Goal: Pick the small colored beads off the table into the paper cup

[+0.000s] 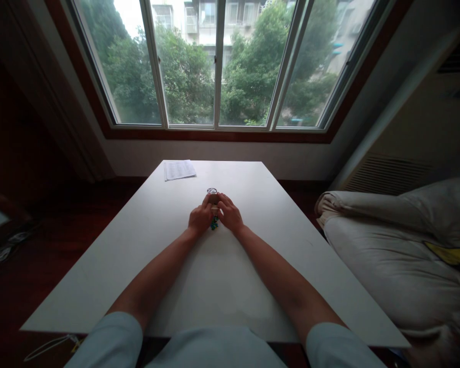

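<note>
At the middle of the white table (222,286), my left hand (201,217) and my right hand (230,212) come together around a small brown, box-like object (213,199). Fingers of both hands are closed on its two sides; its exact kind is too small to tell. A paler tan part shows between the fingers, just below the brown top. Beyond the fingertips is a thin dark loop (212,190), perhaps wire or cord. Close to my wrists, between the hands, lies a small shiny green thing (214,223). Whether it is joined to the brown object I cannot tell.
Printed papers (179,169) lie at the table's far left corner. A window (214,66) is beyond the far edge. To the right stands a padded, cloth-covered seat (391,245) with a yellow item (454,255) on it. Cables (9,245) lie on the floor at left.
</note>
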A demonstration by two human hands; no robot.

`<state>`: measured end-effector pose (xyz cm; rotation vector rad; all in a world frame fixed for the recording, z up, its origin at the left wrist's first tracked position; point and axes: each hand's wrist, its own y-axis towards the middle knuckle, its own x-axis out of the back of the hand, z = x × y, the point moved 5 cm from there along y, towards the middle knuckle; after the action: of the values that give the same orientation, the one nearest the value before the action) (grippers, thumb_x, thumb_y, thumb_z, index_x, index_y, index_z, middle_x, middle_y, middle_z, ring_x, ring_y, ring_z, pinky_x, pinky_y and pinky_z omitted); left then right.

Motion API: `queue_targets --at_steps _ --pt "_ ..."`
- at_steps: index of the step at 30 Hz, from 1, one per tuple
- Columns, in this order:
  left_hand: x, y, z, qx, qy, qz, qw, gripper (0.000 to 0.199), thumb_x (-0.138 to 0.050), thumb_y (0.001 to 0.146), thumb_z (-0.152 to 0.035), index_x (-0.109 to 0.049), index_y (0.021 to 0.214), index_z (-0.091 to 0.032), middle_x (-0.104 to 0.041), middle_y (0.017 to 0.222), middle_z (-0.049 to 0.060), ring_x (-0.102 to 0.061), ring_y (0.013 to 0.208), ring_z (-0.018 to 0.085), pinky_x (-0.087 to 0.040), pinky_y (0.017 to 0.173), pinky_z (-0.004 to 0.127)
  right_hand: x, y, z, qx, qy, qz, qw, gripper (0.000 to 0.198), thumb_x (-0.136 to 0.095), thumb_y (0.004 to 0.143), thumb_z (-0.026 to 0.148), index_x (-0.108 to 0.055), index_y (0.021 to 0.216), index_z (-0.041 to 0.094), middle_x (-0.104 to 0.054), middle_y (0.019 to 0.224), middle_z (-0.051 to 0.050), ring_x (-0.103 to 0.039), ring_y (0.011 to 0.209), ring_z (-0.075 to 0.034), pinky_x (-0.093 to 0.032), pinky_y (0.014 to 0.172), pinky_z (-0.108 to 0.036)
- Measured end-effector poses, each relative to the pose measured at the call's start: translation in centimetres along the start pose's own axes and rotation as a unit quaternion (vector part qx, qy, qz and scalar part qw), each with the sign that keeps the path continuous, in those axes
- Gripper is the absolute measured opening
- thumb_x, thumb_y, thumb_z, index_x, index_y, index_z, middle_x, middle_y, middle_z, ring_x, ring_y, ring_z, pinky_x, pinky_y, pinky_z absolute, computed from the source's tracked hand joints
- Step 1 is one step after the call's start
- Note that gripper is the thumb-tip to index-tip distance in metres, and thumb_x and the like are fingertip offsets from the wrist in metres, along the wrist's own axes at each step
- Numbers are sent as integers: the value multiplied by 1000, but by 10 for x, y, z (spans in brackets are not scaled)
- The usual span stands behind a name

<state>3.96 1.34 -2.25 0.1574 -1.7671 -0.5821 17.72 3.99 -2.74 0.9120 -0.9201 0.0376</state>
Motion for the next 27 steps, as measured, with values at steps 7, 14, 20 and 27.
queue_targets --at_steps 7,14,20,27 --pt "5 -2 4 0 -54 -40 998 36 -48 98 -31 -57 132 -23 -31 163 9 -64 114 26 -56 86 35 6 -4 0 -20 -9 7 1000 22 -55 91 21 -63 111 21 -34 160 -7 -26 151 -22 -40 117 -42" --pt "3 -4 18 27 -156 -83 984 50 -50 96 -31 -43 145 -23 -42 155 11 -66 98 18 -56 79 30 6 -5 -6 -50 3 6 999 43 -55 91 22 -54 133 22 -38 157 -9 -34 147 -23 -45 113 -42" --pt "-5 -4 30 61 -226 -100 967 46 -50 96 -31 -46 141 -24 -59 136 7 -60 69 11 -53 72 28 4 -7 -12 -64 20 -3 998 55 -54 91 20 -45 145 24 -42 155 -8 -40 143 -23 -46 112 -42" --pt "-17 -2 42 110 -276 -100 950 48 -55 91 -24 -50 138 -26 -64 129 4 -57 64 9 -51 70 27 1 -9 -18 -57 50 -42 996 56 -55 92 23 -43 147 23 -51 146 -11 -47 136 -26 -47 111 -46"
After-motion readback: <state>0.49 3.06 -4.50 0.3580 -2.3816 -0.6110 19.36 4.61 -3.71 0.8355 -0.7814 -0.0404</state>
